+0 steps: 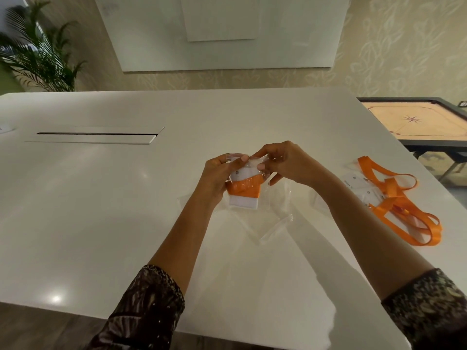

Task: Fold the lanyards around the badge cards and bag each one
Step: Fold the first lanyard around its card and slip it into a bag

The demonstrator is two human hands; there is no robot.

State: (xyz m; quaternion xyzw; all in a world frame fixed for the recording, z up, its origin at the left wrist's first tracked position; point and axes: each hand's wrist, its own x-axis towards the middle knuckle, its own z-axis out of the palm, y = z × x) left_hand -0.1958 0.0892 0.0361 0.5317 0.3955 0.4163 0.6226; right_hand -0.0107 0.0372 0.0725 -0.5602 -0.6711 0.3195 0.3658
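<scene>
Badge card [243, 201] wrapped in an orange lanyard [243, 188] is sitting inside a clear bag [250, 163], held just above the white surface [101, 198]. Left hand [216, 178] is gripping the bagged card's side and right hand [285, 162] is pinching the bag's top. Spare bags [269, 224] are lying underneath, loose lanyards [404, 205] well off right.

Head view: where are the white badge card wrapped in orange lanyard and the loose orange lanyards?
White badge card wrapped in orange lanyard [243, 190]: head view, on the orange band.
Loose orange lanyards [391, 188]: head view, where the straps cross.
</scene>
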